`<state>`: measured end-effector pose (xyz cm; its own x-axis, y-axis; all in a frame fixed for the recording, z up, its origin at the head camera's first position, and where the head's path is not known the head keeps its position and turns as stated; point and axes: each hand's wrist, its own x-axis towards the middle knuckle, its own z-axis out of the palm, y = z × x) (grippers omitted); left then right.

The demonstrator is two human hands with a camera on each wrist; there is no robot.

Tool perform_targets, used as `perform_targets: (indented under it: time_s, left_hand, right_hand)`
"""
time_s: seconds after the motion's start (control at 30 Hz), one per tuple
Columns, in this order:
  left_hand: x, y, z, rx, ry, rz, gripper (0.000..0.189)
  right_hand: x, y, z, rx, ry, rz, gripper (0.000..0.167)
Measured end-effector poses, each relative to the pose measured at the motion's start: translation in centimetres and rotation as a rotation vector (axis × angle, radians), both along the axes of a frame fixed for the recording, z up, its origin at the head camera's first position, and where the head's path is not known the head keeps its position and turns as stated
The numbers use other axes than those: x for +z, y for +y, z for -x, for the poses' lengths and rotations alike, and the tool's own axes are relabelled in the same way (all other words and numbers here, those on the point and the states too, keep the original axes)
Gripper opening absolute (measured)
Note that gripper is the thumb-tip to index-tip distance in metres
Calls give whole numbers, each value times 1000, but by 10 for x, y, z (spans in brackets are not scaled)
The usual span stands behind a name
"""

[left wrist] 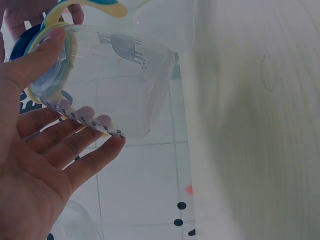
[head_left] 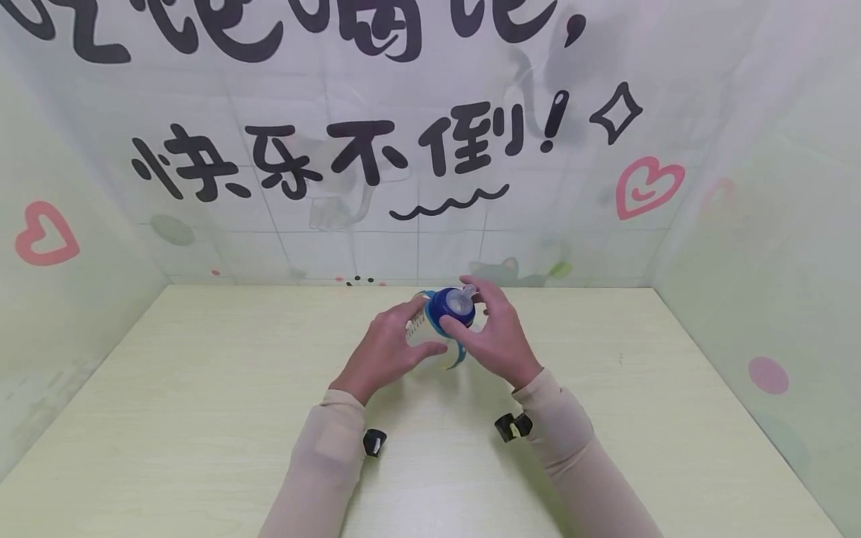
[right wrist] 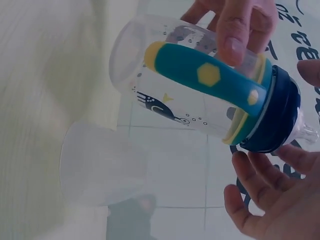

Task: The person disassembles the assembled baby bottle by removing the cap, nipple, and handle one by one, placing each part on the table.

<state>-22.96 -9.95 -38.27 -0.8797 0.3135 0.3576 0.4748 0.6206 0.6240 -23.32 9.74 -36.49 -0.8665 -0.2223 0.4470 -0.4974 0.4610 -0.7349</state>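
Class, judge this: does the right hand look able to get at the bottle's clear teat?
Probably yes: the right hand is at the blue collar, and the teat sticks out uncovered close by, apparently unobstructed.

The head view looks forward and down from above, on the person's side of the bottle (head_left: 449, 301), far enough off to take in the table (head_left: 202, 433) around it and the printed wall (head_left: 377, 246) beyond it. The left wrist view sits close to the bottle, facing it and the wall behind, rolled sideways so the table appears right of it. The right wrist view is also close, rolled oppositely, with the table left of the bottle. Both wrist views share the bottle, left hand (head_left: 389, 347) and right hand (head_left: 498, 340) around it.
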Motion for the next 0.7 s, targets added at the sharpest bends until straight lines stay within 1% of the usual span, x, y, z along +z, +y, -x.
perform_targets:
  time_s: [0.07, 0.13, 0.3, 0.4, 0.53, 0.7]
  left_hand:
    - [0, 0, -1, 10, 6, 2, 72]
    - [1, 0, -1, 15, 17, 1, 72]
    - [2, 1, -1, 22, 25, -2, 70]
    - [2, 1, -1, 27, 23, 0, 70]
    - [2, 0, -1, 30, 13, 4, 68]
    - [2, 0, -1, 17, 3, -4, 65]
  right_hand:
    - [0, -1, -1, -45, -5, -20, 65]
    - [-1, -3, -1, -84, -1, -29, 65]
    - [0, -6, -4, -149, 27, -34, 57]
    - [0, -8, -5, -173, 41, -45, 54]
    - [0, -9, -5, -174, 48, -45, 52]
    - [-1, -8, -5, -133, 35, -16, 49]
